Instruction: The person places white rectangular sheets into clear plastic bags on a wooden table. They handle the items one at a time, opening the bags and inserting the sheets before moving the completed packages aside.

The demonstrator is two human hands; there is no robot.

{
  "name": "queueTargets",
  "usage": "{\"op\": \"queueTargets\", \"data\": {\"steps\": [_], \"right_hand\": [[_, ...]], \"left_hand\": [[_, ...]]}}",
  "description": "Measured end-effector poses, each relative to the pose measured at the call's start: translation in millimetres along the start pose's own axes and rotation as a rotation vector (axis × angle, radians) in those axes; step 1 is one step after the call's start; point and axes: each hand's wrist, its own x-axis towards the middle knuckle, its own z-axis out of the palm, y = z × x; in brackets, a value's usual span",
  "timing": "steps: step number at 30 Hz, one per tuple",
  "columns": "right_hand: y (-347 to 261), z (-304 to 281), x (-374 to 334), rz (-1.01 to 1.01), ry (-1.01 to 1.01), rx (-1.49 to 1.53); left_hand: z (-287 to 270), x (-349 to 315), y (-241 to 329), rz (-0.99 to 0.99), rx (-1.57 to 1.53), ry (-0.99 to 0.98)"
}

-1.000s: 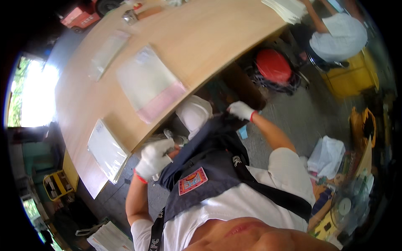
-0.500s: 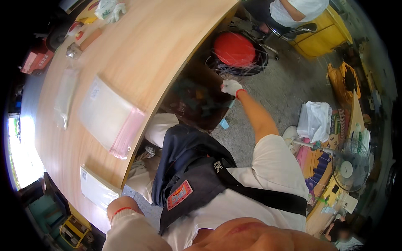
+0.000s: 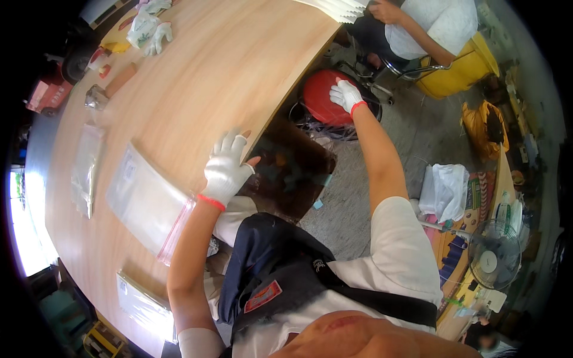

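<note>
My left hand (image 3: 225, 170), in a white knit glove with a red cuff and some bare fingertips, is over the table's right edge. Its fingers are spread, with nothing in them; whether it touches the wood I cannot tell. My right hand (image 3: 346, 96), gloved alike, reaches out above a round red top (image 3: 322, 106) on the floor, fingers stretched and empty. Beside my left forearm lies a stack of clear plastic bags (image 3: 146, 194) with a pink strip. Below the table edge stands an open brown box (image 3: 319, 158) with small scraps inside.
On the wooden table (image 3: 197, 77) are another clear bag bundle (image 3: 88, 173), a wrapped white pack (image 3: 143, 301), a tape dispenser (image 3: 98, 95) and white gloves (image 3: 158, 39). A seated person (image 3: 430, 27) holds white sheets (image 3: 337, 7). A fan (image 3: 492, 256) stands at right.
My left hand has come up from the lower left to the table's edge. My right hand has moved from the box, up and away, to above the red top. White sheets have appeared by the person.
</note>
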Motion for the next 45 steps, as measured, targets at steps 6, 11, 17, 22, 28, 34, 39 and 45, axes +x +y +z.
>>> {"op": "queueTargets", "data": {"steps": [6, 11, 17, 22, 28, 34, 39, 45], "right_hand": [[-42, 25, 35, -0.054, 0.112, -0.001], [-67, 40, 50, -0.121, 0.166, 0.055], [-85, 21, 84, -0.303, 0.286, 0.086], [-93, 9, 93, -0.434, 0.396, 0.043], [-83, 28, 88, -0.488, 0.277, -0.091], [-17, 62, 96, -0.521, -0.023, -0.169], [56, 134, -15, -0.613, -0.209, -0.379], [152, 128, -67, -0.351, -0.179, 0.337]], "left_hand": [[59, 7, -53, -0.072, 0.338, -0.196], [59, 5, -56, -0.074, 0.277, -0.128], [60, 9, -60, -0.087, 0.179, -0.055], [64, 37, -81, -0.119, 0.128, 0.033], [67, 69, -108, -0.295, 0.042, 0.297], [70, 85, -125, -0.591, -0.733, 0.636], [41, 60, -124, -0.785, -1.409, 0.985], [18, 24, -111, -0.969, -1.697, 0.957]]}}
